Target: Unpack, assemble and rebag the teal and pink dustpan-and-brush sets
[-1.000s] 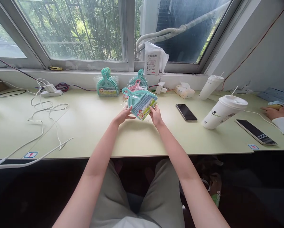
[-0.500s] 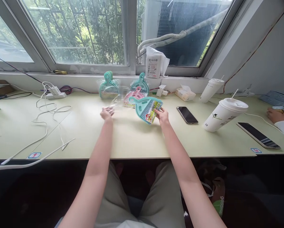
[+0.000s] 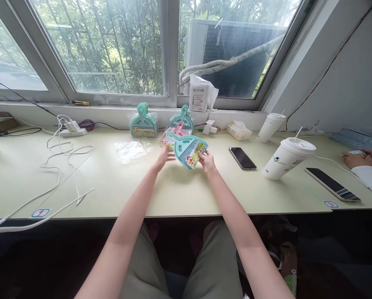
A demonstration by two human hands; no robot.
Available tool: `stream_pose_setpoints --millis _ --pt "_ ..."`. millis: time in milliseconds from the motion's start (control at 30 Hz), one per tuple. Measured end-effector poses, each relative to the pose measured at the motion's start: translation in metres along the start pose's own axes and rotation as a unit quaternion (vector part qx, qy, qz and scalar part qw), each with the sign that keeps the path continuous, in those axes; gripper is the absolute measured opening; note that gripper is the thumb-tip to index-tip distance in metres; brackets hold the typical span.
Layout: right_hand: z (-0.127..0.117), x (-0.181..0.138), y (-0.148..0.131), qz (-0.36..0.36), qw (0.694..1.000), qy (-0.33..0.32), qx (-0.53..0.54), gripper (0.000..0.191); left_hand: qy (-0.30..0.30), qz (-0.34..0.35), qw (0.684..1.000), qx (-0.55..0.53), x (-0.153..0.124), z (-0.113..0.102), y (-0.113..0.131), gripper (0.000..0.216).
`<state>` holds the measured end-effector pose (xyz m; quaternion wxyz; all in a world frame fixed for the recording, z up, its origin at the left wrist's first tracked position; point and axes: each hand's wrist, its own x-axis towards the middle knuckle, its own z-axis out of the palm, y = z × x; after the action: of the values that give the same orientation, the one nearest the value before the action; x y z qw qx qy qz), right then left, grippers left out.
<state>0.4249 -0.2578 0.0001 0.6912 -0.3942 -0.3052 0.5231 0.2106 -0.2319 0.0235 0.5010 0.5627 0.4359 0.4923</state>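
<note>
My right hand (image 3: pixel 206 160) grips the lower right corner of a small teal dustpan-and-brush set (image 3: pixel 187 148) with a colourful label, held tilted just above the pale green desk (image 3: pixel 179 187). My left hand (image 3: pixel 164 156) is open, fingers spread, just left of the set near its handle. A clear plastic bag (image 3: pixel 131 148) lies flat on the desk to the left of my left hand. Behind stand a teal stack of packaged sets (image 3: pixel 143 121) and a pink and teal pile (image 3: pixel 178 126) against the sill.
White charger cables (image 3: pixel 59 162) trail over the left of the desk. A phone (image 3: pixel 242 158), two white lidded cups (image 3: pixel 286 158) with straws, a second phone (image 3: pixel 332 184) and a tissue box (image 3: pixel 238 130) lie to the right. Another person's hands (image 3: pixel 360 158) rest at the far right.
My left hand pulled the clear bag off the set, left it on the desk to the left, and has come back open beside the set. My right hand kept its hold.
</note>
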Motion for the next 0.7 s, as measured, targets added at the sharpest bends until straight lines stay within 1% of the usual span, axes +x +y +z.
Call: stream_pose_setpoints --millis 33,100,133,200,233,267,333,400,433,467,533,567,600,633,700 --pt "0.002 -0.001 0.000 0.004 1.000 -0.020 -0.014 0.025 -0.048 -0.016 0.998 -0.025 -0.001 0.011 -0.005 0.045" --pt "0.002 -0.001 -0.002 0.028 0.996 -0.039 -0.070 0.018 -0.044 -0.046 0.997 -0.040 -0.001 0.021 -0.013 0.048" --pt "0.000 0.001 -0.004 0.045 0.992 -0.030 -0.113 0.020 -0.029 -0.054 0.997 -0.037 0.000 0.020 -0.016 0.048" --pt "-0.009 0.006 -0.011 0.070 0.979 0.029 -0.189 0.033 0.013 -0.061 0.998 -0.021 0.004 0.011 -0.019 0.047" --pt "-0.016 0.009 -0.015 0.077 0.974 0.063 -0.205 0.041 0.022 -0.063 0.998 -0.016 0.007 0.004 -0.020 0.048" --pt "-0.022 0.012 -0.019 0.078 0.972 0.094 -0.199 0.049 0.017 -0.065 0.998 -0.017 0.009 -0.003 -0.020 0.050" --pt "-0.035 0.017 -0.027 0.064 0.980 0.126 -0.140 0.061 -0.021 -0.065 0.997 -0.026 0.012 -0.011 -0.020 0.055" --pt "-0.043 0.018 -0.033 0.042 0.987 0.124 -0.092 0.067 -0.067 -0.071 0.995 -0.021 0.009 -0.011 -0.018 0.058" --pt "-0.043 0.017 -0.034 0.028 0.988 0.119 -0.089 0.070 -0.086 -0.077 0.993 -0.010 0.006 -0.008 -0.016 0.059" --pt "-0.041 0.015 -0.035 0.015 0.988 0.113 -0.105 0.072 -0.102 -0.083 0.991 0.005 0.003 -0.004 -0.014 0.059" --pt "-0.029 0.009 -0.031 -0.022 0.975 0.103 -0.194 0.073 -0.127 -0.090 0.987 0.035 -0.005 0.005 -0.009 0.058" --pt "-0.020 0.004 -0.028 -0.054 0.957 0.099 -0.267 0.070 -0.137 -0.090 0.985 0.049 -0.009 0.009 -0.007 0.058" --pt "-0.011 -0.002 -0.024 -0.101 0.924 0.093 -0.356 0.064 -0.147 -0.088 0.983 0.061 -0.011 0.012 -0.005 0.059" --pt "0.000 -0.009 -0.018 -0.160 0.876 0.067 -0.450 0.057 -0.155 -0.082 0.982 0.072 -0.013 0.015 -0.004 0.059" --pt "0.020 -0.022 -0.007 -0.245 0.759 0.006 -0.603 0.044 -0.162 -0.058 0.981 0.084 -0.013 0.018 -0.006 0.058"
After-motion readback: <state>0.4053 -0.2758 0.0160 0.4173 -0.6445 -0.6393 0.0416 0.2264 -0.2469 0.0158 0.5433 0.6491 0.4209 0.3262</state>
